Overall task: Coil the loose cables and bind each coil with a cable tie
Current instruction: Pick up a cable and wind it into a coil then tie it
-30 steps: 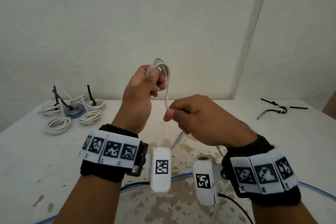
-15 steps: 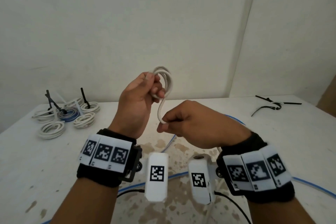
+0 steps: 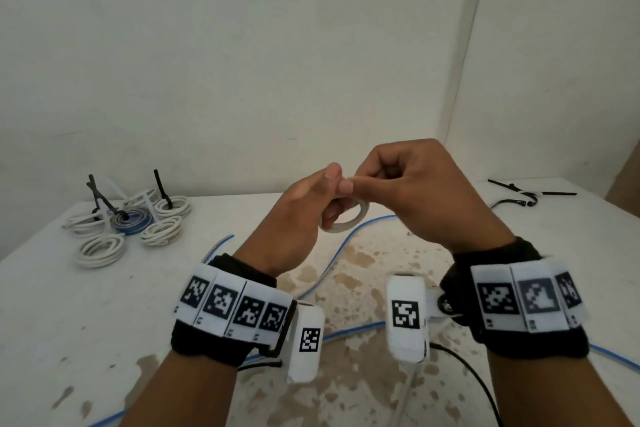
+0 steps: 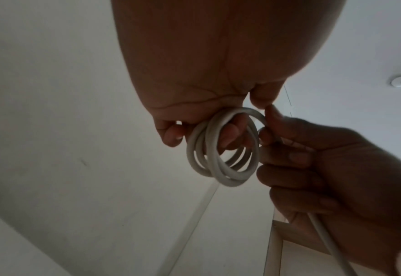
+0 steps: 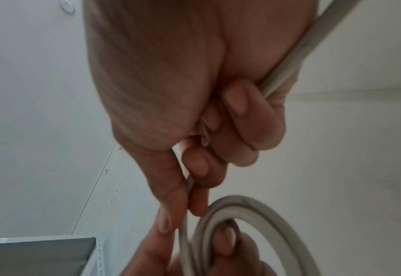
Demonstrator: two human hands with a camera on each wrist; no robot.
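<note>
Head view: I have my left hand (image 3: 298,204) gripping the white coil (image 3: 346,218) above the surface (image 3: 104,305), my right hand (image 3: 415,191) pinching its cable. Left wrist: several loops hang from my fingers (image 4: 230,134). Right wrist: the tail (image 5: 286,69) runs through my closed fingers. I judge coiling unfinished; next, another loop, then a tie (image 3: 519,194)

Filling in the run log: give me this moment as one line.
step: coiling | left hand: holds white cable coil | right hand: pinches free cable end at coil | cable tie: not yet on | spare black ties: table, far right
</note>
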